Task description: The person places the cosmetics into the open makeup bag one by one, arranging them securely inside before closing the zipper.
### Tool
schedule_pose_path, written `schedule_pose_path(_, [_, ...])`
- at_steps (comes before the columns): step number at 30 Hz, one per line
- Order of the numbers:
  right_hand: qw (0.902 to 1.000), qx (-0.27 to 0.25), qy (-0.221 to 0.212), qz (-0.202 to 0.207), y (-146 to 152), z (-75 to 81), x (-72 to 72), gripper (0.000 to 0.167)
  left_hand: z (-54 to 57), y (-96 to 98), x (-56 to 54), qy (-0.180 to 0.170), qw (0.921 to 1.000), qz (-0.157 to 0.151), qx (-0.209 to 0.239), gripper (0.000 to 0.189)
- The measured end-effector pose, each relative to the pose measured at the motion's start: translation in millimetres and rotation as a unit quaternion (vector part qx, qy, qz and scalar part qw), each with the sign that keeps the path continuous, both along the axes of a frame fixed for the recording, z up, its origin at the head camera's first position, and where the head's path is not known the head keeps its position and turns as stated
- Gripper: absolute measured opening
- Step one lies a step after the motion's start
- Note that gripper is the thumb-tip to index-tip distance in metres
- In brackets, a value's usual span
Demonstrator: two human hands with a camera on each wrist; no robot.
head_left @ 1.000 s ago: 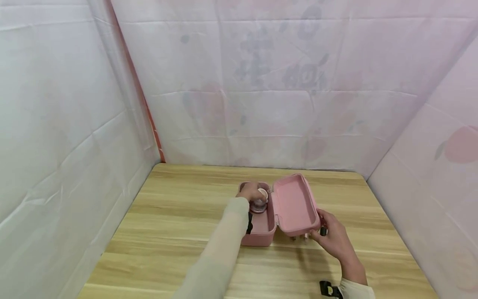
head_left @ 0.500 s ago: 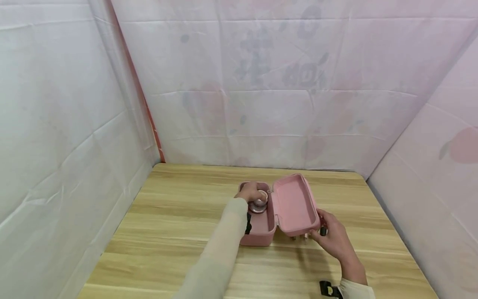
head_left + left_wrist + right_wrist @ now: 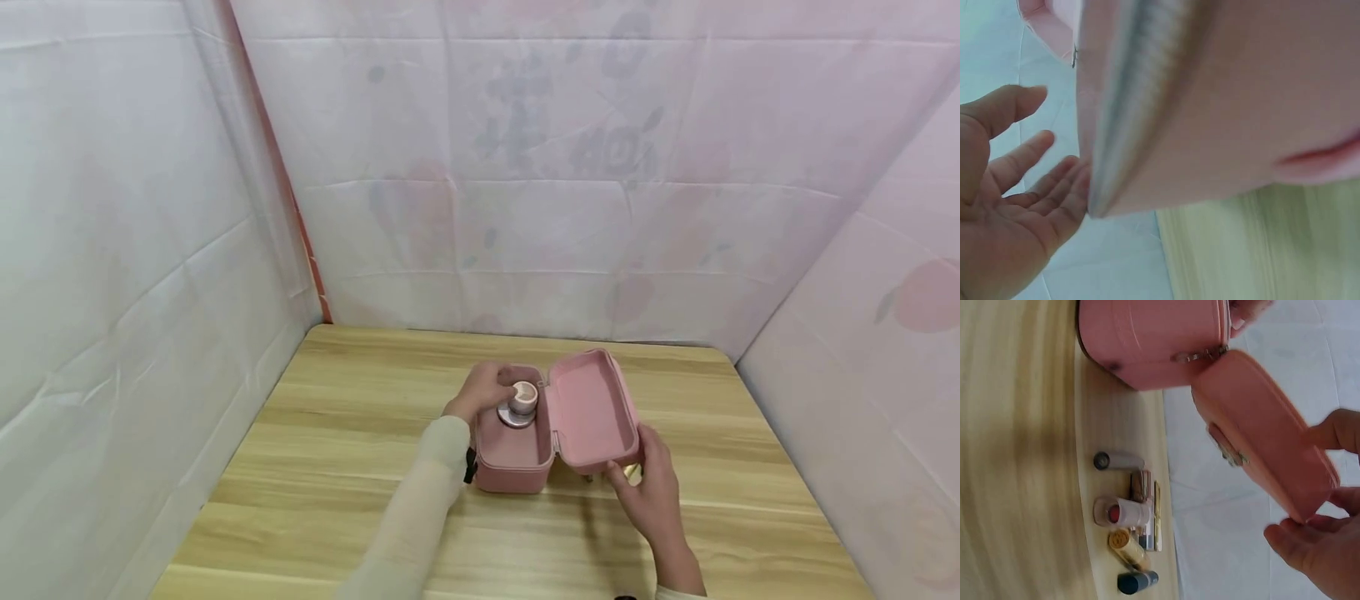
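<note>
A pink zippered case (image 3: 512, 477) stands on the wooden table with its lid (image 3: 596, 408) swung out to the right. Inside it, a small round pot (image 3: 524, 397) with a pale patterned top rests on a shiny round compact (image 3: 514, 417). My left hand (image 3: 483, 390) is over the case's left rim, near the pot. In the left wrist view, that hand's fingers (image 3: 1054, 187) are spread, and their tips touch the case's edge with nothing held. My right hand (image 3: 651, 492) holds the lid's near right corner between thumb and fingers, also visible in the right wrist view.
Behind the lid in the right wrist view, several cosmetic tubes lie or stand on the table, among them a pink lipstick tube (image 3: 1121, 512), a gold tube (image 3: 1129, 547) and a dark-capped one (image 3: 1137, 582). White sheeting (image 3: 540, 250) walls the table's back and sides.
My left hand has drawn back leftward off the pot, leaving it on the compact inside the case. My right hand has shifted slightly left and still holds the lid.
</note>
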State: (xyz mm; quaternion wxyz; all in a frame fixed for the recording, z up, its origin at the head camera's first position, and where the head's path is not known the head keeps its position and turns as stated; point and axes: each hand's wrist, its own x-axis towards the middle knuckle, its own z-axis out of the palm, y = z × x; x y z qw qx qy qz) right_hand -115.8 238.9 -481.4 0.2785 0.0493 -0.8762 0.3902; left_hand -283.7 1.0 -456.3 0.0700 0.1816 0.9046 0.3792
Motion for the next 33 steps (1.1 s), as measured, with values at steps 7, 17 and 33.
schedule_pose_path(7, [0.9979, -0.024, 0.031, -0.052, -3.6, -2.7, 6.5, 0.060, -12.0, -9.5, -0.1, 0.068, 0.9971, 0.033, -0.012, 0.037])
schedule_pose_path(17, [0.9928, -0.054, 0.068, -0.082, -7.5, -17.0, 9.1, 0.058, -36.8, -27.3, -0.5, 0.055, 0.9888, 0.114, 0.079, 0.033])
schedule_pose_path(33, [0.9887, -0.082, 0.092, -0.086, -16.8, -22.7, 1.0, 0.056, -52.4, -38.7, 3.5, -0.032, 0.9683, 0.155, 0.194, 0.030])
